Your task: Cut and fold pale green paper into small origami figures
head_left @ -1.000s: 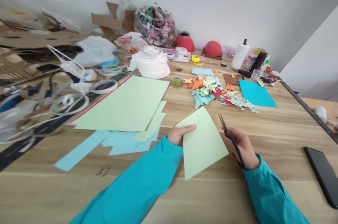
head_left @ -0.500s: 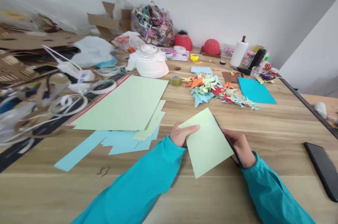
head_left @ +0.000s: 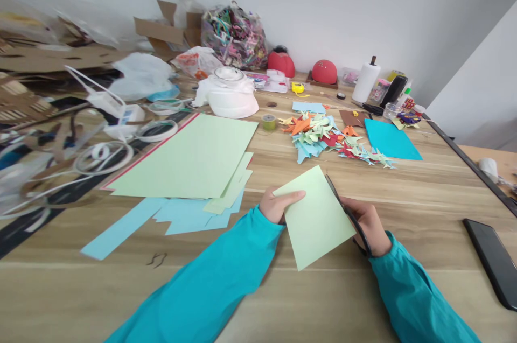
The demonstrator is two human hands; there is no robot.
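My left hand (head_left: 278, 204) pinches a pale green sheet of paper (head_left: 317, 224) by its left corner, thumb on top and fingers hidden underneath. Closed round the handles of black scissors (head_left: 357, 227) is my right hand (head_left: 371, 227). The scissors run along the paper's right edge, their blades pointing away from me; whether they touch the paper I cannot tell. Both hands are above the wooden table. Beyond the paper lies a heap of folded paper cranes (head_left: 319, 130) in orange, green, blue and red.
Large green sheets (head_left: 189, 157) and light blue strips (head_left: 121, 230) lie at the left, near tangled white cables (head_left: 105, 160). A black phone (head_left: 490, 259) rests at the right. Farther back are a turquoise sheet (head_left: 391, 138), a white cap (head_left: 230, 100) and a tape measure (head_left: 298, 88).
The scissors' blades show a little more, standing slightly farther out from the paper's right edge. Both hands stay almost where they were, still holding the paper and scissors.
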